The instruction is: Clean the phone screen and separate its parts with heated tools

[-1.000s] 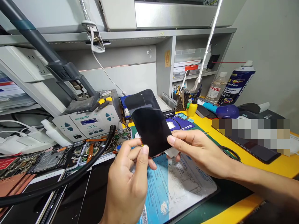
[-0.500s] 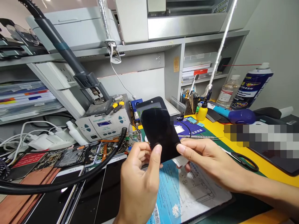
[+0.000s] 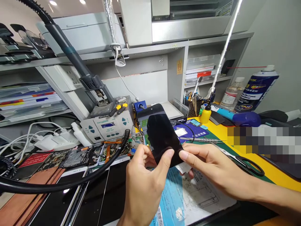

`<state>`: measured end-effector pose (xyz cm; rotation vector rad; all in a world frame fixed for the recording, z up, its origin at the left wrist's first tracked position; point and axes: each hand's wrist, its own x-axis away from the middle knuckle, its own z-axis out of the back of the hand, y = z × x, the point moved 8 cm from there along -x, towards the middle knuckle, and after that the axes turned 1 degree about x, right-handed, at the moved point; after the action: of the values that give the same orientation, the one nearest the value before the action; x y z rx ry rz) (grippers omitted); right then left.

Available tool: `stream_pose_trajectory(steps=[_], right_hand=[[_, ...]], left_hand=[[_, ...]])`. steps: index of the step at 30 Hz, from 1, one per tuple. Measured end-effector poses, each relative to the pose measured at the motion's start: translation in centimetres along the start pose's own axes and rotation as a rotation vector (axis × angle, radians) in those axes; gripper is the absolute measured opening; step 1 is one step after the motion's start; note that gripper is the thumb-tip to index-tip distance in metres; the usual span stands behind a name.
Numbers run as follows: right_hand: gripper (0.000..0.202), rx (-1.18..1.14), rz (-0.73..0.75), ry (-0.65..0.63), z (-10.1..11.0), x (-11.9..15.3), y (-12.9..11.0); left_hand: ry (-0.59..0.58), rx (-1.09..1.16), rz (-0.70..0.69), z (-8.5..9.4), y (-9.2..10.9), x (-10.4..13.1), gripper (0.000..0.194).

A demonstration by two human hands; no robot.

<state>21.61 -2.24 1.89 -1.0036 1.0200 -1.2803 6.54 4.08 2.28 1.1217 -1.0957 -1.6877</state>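
A dark, glossy phone-shaped panel [image 3: 162, 135] is held up tilted in the middle of the view, with greenish reflections at its left side. My left hand [image 3: 148, 175] grips its lower left edge, the thumb lying on the dark face. At the lower right corner my right hand [image 3: 209, 166] pinches it between thumb and fingers. A small whitish piece [image 3: 184, 168] shows under that corner beside my right fingers; whether it is attached cannot be made out. Below lies a blue and white printed sheet [image 3: 172, 191].
Scissors [image 3: 249, 164] and tweezers [image 3: 202, 139] lie at right on the mat. A soldering station [image 3: 108, 127] stands behind at left. A black hose [image 3: 94, 182] crosses above phones and circuit boards. A yellow bottle [image 3: 205, 115] and spray can [image 3: 257, 89] stand at right.
My left thumb has slid right across the panel's lower face. The panel lies a little flatter and shows more greenish reflection. The whole view has shifted slightly.
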Motion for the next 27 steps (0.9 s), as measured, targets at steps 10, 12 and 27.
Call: stream_pose_trajectory(steps=[10, 12, 27], right_hand=[[0.043, -0.031, -0.023, 0.005, 0.1, -0.1, -0.3], [0.041, -0.087, -0.031, -0.008, 0.1, -0.2, -0.1], [0.05, -0.117, -0.131, -0.247, -3.5, 0.9, 0.2]], left_hand=[[0.107, 0.048, 0.105, 1.3, 0.6, 0.0, 0.05], [0.035, 0.246, 0.159, 0.6, 0.3, -0.1, 0.042], [-0.188, 1.005, 0.462, -1.7, 0.5, 0.0, 0.078]])
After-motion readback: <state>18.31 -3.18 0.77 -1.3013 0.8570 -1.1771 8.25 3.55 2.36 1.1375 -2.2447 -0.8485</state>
